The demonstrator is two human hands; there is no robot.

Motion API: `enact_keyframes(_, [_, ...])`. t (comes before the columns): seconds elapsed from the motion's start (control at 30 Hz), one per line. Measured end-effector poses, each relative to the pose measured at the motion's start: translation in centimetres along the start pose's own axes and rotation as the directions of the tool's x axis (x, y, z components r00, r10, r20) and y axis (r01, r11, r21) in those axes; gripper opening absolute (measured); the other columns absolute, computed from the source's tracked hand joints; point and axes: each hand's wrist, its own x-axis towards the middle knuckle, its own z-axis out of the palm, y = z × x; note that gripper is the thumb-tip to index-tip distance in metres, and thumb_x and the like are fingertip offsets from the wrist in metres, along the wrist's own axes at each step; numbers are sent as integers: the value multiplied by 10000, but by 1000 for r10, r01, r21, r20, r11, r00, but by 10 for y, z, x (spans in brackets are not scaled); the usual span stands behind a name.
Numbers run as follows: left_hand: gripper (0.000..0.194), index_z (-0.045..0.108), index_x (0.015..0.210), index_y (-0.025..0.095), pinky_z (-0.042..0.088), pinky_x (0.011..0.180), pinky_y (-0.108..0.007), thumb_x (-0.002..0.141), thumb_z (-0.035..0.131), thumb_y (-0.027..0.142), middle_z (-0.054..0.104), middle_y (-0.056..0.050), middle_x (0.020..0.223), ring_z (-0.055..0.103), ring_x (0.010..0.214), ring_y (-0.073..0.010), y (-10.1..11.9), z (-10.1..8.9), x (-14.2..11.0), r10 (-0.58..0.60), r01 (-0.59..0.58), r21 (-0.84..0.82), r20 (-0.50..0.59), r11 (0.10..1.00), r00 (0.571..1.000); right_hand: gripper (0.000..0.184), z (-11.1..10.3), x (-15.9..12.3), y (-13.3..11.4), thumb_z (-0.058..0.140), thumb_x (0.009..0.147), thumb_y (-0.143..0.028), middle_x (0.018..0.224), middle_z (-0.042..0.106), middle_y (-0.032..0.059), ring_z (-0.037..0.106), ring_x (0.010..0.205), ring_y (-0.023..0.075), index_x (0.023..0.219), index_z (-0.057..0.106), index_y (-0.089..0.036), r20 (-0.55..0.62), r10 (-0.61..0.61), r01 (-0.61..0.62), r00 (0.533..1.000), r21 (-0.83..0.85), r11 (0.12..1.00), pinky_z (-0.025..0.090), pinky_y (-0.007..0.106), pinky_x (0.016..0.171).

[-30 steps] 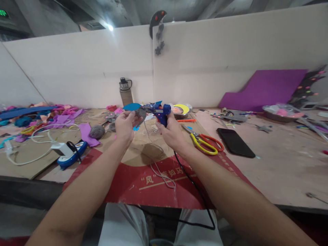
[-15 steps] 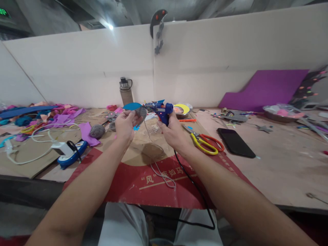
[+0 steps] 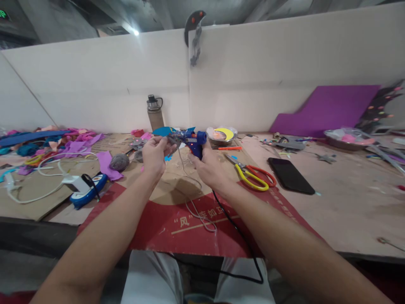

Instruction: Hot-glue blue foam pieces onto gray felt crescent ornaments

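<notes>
My right hand (image 3: 207, 164) is wrapped round the handle of a blue hot glue gun (image 3: 195, 140), with a small red light on its side. Its nozzle points left and reaches the grey felt piece (image 3: 174, 139) pinched in my left hand (image 3: 155, 154). A blue felt shape (image 3: 163, 131) shows just above my left fingers; whether it joins the grey piece I cannot tell. From the grey piece a thin grey yarn (image 3: 186, 169) hangs down onto the red and brown cardboard (image 3: 152, 232). The gun's black cord (image 3: 232, 223) runs down past the table edge.
Scissors (image 3: 253, 177) with yellow and red handles lie right of my hands, beside a black phone (image 3: 291, 176). At left are a grey yarn ball (image 3: 119, 161), a blue power strip (image 3: 90, 192) and felt scraps (image 3: 72, 145). A bottle (image 3: 155, 113) stands behind.
The glue gun has moved left, its nozzle now at the grey piece. The grey piece has tilted, so less of its flat face shows. My left hand has stayed nearly in place.
</notes>
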Motion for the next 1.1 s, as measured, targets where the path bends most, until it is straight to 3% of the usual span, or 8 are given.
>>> enact_keyframes(0.23, [228,505,648,166,587,668,-289,703,726,172,541,43,563,545,534,-83,-2,-1,3,4,-4,6,-16,1000,1000,435,-1,0,0,535,822,-179,1186,641,103,614,1062,259,1253,492,-219,-23,3,-2,1000,20,1000,489,492,985])
enact_keyframes(0.57, [225,495,648,174,576,681,-298,683,716,164,603,18,631,580,574,-98,1,0,0,-12,11,-15,-18,1000,1000,398,-4,-1,1,534,843,-225,1099,647,108,614,1061,294,1237,482,-245,-39,87,-86,995,39,996,549,510,852])
enact_keyframes(0.83, [223,494,680,182,575,696,-308,676,717,175,648,0,681,653,648,-137,1,-1,1,-15,15,-32,-5,999,1000,429,-3,0,7,543,835,-229,1099,626,91,600,1023,269,1256,460,-247,-72,49,-44,996,70,997,533,502,872])
enact_keyframes(1.1, [208,499,684,175,578,687,-303,696,706,162,682,-23,711,669,641,-138,3,2,-1,-21,21,-45,-8,999,1000,410,-2,1,13,553,830,-241,1011,618,84,599,913,249,1230,463,-224,-82,108,-101,991,83,991,542,494,823])
